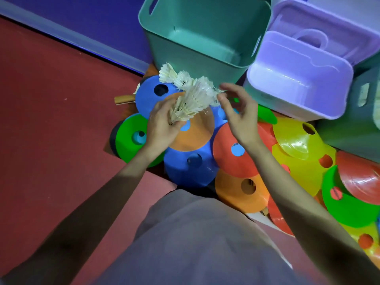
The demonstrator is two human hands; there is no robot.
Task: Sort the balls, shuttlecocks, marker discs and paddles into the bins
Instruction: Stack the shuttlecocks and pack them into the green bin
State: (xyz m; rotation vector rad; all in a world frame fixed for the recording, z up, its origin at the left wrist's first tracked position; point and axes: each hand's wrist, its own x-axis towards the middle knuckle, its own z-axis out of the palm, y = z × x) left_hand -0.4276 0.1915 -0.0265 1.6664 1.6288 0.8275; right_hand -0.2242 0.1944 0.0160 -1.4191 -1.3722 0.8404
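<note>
My left hand grips a bunch of white feather shuttlecocks by their bases, feathers fanning up and right over the pile. My right hand hovers beside them with loosely curled fingers, its fingertips touching the feathers' right edge. Below lie several marker discs: blue, green, orange, red and yellow. A paddle's wooden handle sticks out left from under a blue disc. A teal bin stands just behind the shuttlecocks.
Lilac bins are nested right of the teal bin, and a grey-green bin stands at the far right. A red floor spreads to the left, bounded by a blue wall. My grey clothing fills the bottom centre.
</note>
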